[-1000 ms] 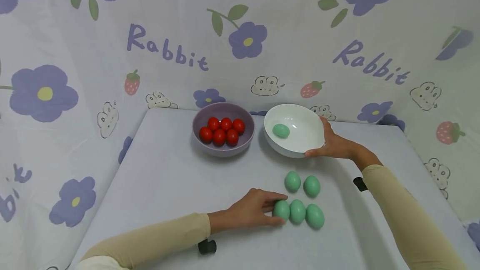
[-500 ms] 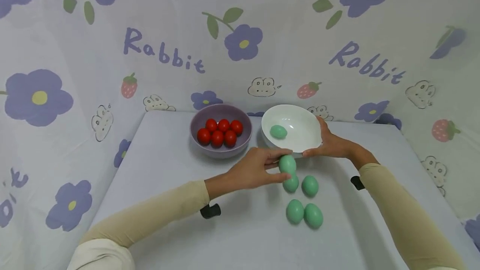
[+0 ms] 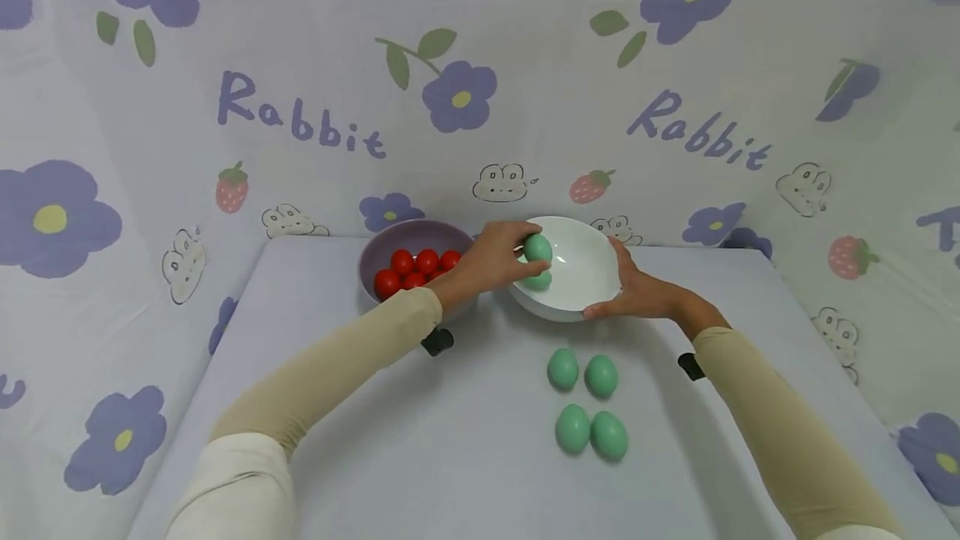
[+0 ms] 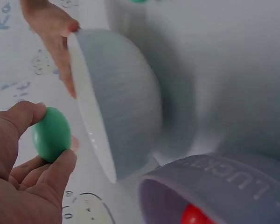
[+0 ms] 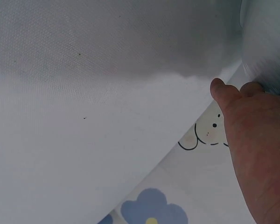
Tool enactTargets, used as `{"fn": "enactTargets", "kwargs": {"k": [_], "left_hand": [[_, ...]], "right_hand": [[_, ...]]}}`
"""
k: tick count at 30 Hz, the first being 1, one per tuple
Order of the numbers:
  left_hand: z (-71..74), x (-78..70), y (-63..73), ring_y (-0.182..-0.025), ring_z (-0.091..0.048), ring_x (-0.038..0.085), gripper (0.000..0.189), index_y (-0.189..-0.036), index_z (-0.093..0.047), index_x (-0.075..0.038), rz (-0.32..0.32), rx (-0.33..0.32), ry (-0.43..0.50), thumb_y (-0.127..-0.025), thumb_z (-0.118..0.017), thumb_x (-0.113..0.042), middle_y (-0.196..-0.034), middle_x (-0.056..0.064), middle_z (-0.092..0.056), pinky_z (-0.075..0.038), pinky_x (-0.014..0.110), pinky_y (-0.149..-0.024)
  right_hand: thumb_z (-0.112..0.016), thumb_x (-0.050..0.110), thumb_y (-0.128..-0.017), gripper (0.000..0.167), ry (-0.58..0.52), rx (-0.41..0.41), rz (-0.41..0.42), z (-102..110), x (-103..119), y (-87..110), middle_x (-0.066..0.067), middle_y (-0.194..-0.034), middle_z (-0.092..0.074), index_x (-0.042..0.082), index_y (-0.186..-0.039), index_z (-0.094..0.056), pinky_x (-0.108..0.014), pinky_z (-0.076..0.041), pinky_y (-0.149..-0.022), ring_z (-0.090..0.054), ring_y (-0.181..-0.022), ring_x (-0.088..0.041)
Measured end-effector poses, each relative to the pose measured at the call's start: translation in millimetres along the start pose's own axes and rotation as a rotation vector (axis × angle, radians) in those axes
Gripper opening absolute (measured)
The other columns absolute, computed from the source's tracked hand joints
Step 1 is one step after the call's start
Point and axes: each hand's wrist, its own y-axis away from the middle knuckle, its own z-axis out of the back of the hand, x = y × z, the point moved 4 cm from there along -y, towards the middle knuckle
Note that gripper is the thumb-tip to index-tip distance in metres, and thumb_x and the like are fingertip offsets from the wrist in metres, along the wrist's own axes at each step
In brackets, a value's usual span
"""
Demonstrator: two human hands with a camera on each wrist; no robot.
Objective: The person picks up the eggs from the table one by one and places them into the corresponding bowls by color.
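Note:
My left hand point(image 3: 487, 258) pinches a green egg point(image 3: 537, 248) between thumb and fingertips, over the left side of the white bowl point(image 3: 588, 269). In the left wrist view, the egg point(image 4: 52, 135) shows clearly between the fingers, beside the bowl's rim. Another green egg point(image 3: 538, 280) lies inside the bowl, partly covered by my left fingers. My right hand point(image 3: 647, 292) grips the bowl's right side, thumb at the front and fingers toward the back. Several more green eggs point(image 3: 573, 428) lie in two rows on the table in front of the bowl.
Left of the white bowl stands a purple bowl point(image 3: 386, 247) holding several red balls point(image 3: 402, 262), partly hidden by my left hand and forearm. A printed cloth wall point(image 3: 315, 182) rises behind the white table point(image 3: 420, 457).
My left hand has lifted one egg from the front row and carried it up and forward over the white bowl. The right hand keeps its hold; the view has shifted slightly.

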Motion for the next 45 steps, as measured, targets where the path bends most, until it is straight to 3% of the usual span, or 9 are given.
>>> {"fn": "enactTargets", "kwargs": {"k": [5,10,14,17,22,28,36,41,45], "left_hand": [[-12.9,13.3,-9.4,-0.125,-0.064,0.024,0.062,-0.147,-0.060,0.000,0.063,0.009,-0.162,-0.095,-0.082,-0.027,-0.141,0.011,-0.068,-0.052,0.032,-0.109],[-25.4,15.5,-18.3,-0.123,-0.065,0.025,0.056,-0.141,-0.064,0.002,0.085,0.016,-0.239,-0.095,-0.082,-0.026,-0.136,0.013,-0.071,-0.053,0.032,-0.108],[-34.7,15.6,-25.6,-0.109,-0.064,0.022,0.049,-0.135,-0.066,-0.001,0.123,0.056,-0.296,-0.095,-0.080,-0.025,-0.125,0.010,-0.072,-0.056,0.027,-0.098],[-37.3,15.7,-28.4,-0.097,-0.060,0.020,0.041,-0.128,-0.066,-0.002,0.158,0.076,-0.314,-0.096,-0.080,-0.024,-0.111,0.008,-0.070,-0.056,0.024,-0.087],[-36.0,15.9,-30.6,-0.090,-0.057,0.018,0.036,-0.121,-0.065,-0.003,0.201,0.070,-0.309,-0.095,-0.080,-0.022,-0.100,0.005,-0.065,-0.054,0.022,-0.078],[-37.7,17.0,-42.8,-0.084,-0.056,0.018,0.030,-0.114,-0.065,-0.002,0.162,0.048,-0.312,-0.096,-0.078,-0.023,-0.095,0.006,-0.064,-0.048,0.023,-0.070],[-49.3,22.4,-63.1,-0.087,-0.059,0.016,0.036,-0.120,-0.066,-0.002,0.186,0.037,-0.341,-0.097,-0.079,-0.027,-0.103,0.006,-0.068,-0.055,0.026,-0.081],[-49.1,12.1,-69.9,-0.089,-0.060,0.016,0.038,-0.118,-0.067,-0.002,0.144,0.029,-0.333,-0.096,-0.081,-0.030,-0.104,0.005,-0.068,-0.055,0.029,-0.083],[-38.3,-0.3,-72.9,-0.095,-0.058,0.018,0.041,-0.121,-0.065,-0.002,0.153,0.090,-0.350,-0.096,-0.080,-0.031,-0.108,0.006,-0.067,-0.054,0.030,-0.087]], "right_hand": [[-0.090,0.049,-0.082,0.144,-0.004,0.000,-0.003,-2,1,-2.7,-0.022,-0.174,0.005,0.019,-0.165,0.024,-0.069,-0.021,-0.124,-0.017,-0.157,-0.047],[-0.091,0.049,-0.082,0.145,-0.009,0.000,-0.004,-1,-2,-2.0,-0.023,-0.174,0.004,0.023,-0.165,0.026,-0.069,-0.021,-0.124,-0.017,-0.157,-0.047],[-0.091,0.049,-0.081,0.146,-0.006,0.000,-0.009,-1,-4,-1.3,-0.024,-0.174,0.006,0.025,-0.164,0.028,-0.070,-0.020,-0.124,-0.015,-0.157,-0.047],[-0.091,0.051,-0.081,0.147,-0.002,0.004,-0.011,-2,-5,-3.0,-0.022,-0.174,0.009,0.025,-0.164,0.029,-0.070,-0.019,-0.124,-0.013,-0.158,-0.048],[-0.091,0.051,-0.081,0.148,0.000,0.007,-0.003,-3,-4,-5.4,-0.022,-0.174,0.007,0.023,-0.164,0.028,-0.069,-0.020,-0.124,-0.016,-0.158,-0.047],[-0.091,0.049,-0.080,0.147,-0.013,-0.010,-0.021,1,-3,-1.0,-0.022,-0.174,0.009,0.018,-0.165,0.025,-0.068,-0.019,-0.125,-0.014,-0.158,-0.046],[-0.092,0.052,-0.080,0.148,-0.028,0.008,-0.031,-10,-6,-1.2,-0.022,-0.174,0.007,0.019,-0.165,0.025,-0.067,-0.019,-0.125,-0.016,-0.158,-0.045],[-0.092,0.051,-0.079,0.148,-0.036,0.003,-0.017,-8,-4,-0.2,-0.019,-0.175,0.005,0.022,-0.165,0.025,-0.066,-0.020,-0.126,-0.017,-0.157,-0.042],[-0.092,0.054,-0.078,0.150,-0.024,-0.005,-0.035,1,-6,1.6,-0.020,-0.175,0.005,0.021,-0.165,0.026,-0.066,-0.020,-0.125,-0.017,-0.157,-0.043]]}}
